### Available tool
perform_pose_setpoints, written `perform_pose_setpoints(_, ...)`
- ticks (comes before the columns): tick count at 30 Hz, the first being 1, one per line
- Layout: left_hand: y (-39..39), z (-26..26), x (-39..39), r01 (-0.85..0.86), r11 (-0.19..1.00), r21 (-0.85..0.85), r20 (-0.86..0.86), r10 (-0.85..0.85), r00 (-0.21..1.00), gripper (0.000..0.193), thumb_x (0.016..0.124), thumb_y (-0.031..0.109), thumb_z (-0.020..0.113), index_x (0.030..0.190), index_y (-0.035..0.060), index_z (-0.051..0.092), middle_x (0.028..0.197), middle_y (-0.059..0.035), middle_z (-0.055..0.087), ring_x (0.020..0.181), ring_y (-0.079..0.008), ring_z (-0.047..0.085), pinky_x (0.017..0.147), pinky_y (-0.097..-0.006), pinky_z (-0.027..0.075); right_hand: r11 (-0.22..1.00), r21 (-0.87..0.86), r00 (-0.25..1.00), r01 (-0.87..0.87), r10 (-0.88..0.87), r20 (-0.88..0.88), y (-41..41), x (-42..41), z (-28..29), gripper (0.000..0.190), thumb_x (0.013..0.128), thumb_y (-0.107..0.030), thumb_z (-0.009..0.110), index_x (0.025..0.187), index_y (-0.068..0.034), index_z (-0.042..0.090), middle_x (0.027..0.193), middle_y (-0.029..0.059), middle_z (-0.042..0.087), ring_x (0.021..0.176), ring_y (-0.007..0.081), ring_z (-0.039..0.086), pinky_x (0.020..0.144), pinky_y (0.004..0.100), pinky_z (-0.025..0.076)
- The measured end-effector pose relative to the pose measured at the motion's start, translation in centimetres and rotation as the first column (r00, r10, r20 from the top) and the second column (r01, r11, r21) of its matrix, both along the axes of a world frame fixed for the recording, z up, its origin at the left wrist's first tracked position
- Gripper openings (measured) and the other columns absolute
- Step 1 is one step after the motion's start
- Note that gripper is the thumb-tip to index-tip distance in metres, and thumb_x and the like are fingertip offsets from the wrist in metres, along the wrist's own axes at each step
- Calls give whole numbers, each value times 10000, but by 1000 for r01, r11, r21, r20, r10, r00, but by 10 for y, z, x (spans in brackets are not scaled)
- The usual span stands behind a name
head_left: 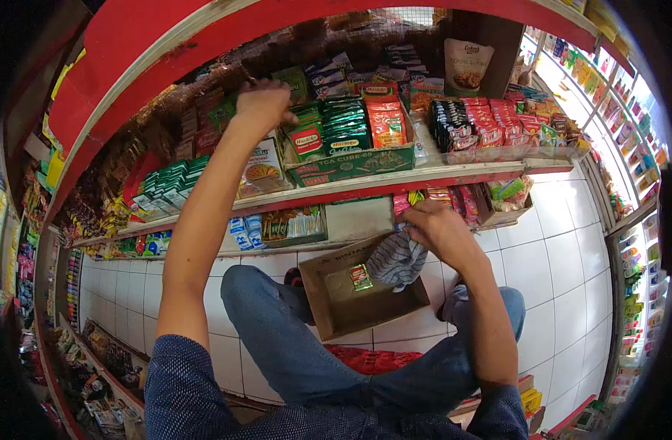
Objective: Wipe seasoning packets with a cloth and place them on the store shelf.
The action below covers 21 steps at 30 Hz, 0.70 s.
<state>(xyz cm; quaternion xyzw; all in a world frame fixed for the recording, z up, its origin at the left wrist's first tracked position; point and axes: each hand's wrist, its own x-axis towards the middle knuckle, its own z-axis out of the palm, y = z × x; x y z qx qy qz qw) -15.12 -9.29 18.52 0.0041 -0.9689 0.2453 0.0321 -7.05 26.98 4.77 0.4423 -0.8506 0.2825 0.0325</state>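
Note:
My left hand (264, 104) reaches onto the upper shelf, just above a box of green seasoning sachets (306, 135); its fingers are blurred, and whether they touch a packet cannot be told. Beside those stand dark green sachets (344, 126) and orange sachets (387, 124) in the same green cardboard box (358, 166). My right hand (438, 228) grips a grey striped cloth (397, 258), which hangs into a cardboard box (341, 316) on the floor between my legs. One small red and green sachet (361, 277) lies in that box.
The red-edged shelf (451, 179) crosses in front of me, with black and red sachets (482, 124) at its right. On the lower shelf are a tray of sachets (295, 225) and a small carton (504, 212). A red shelf edge (292, 8) arches overhead.

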Motion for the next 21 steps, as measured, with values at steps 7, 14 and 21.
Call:
perform_pose_setpoints(7,80,-50,105,279,511,813,74,-566,821,375,989,377,664,927,13,599,776,-200,627,740,-373,638,674,-459,474,933,-234,956,274,-290,-37,48,-17,27,281,873,-84,728,1152,-57,717,1020,146,730,978,300,698,868,404,533)
perform_pose_setpoints(14,107,-305,108,127,606,785,444,-693,568,363,1001,343,638,974,-19,631,880,-220,684,822,-415,677,730,-498,538,665,-615,905,424,-321,277,64,-30,29,222,958,-95,724,1177,-64,739,980,-13,700,834,55,574,715,223,427)
perform_pose_setpoints(21,64,-647,156,526,842,115,819,-380,431,301,940,251,626,1040,-28,679,1025,-270,704,978,-377,716,756,-497,579,789,-375,867,488,-488,100,53,-28,27,232,918,-111,765,1141,-49,744,911,7,702,778,94,542,712,235,431)
